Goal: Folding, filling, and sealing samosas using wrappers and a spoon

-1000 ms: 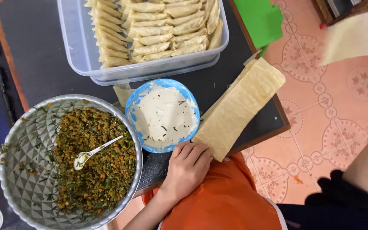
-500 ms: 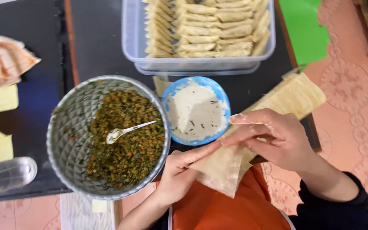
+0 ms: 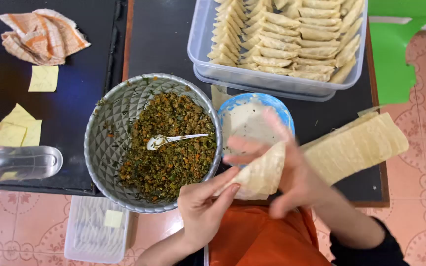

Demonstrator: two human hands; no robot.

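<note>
A dark table (image 3: pixel 163 34) is set over a floor of pink patterned tiles (image 3: pixel 420 197). At its far edge a clear tub (image 3: pixel 272 81) packed with folded pastries is seen. Left of centre, a metal bowl (image 3: pixel 109 143) of green-brown filling is placed, a spoon (image 3: pixel 171 140) laid in it. A small blue bowl (image 3: pixel 245 116) of white paste is found beside it, and a stack of pastry strips (image 3: pixel 358 145) to the right. At the near edge, a pastry sheet (image 3: pixel 260 175) is pinched by the left hand (image 3: pixel 203 207), while the right hand (image 3: pixel 297 172), blurred, is pressed against it with fingers spread.
</note>
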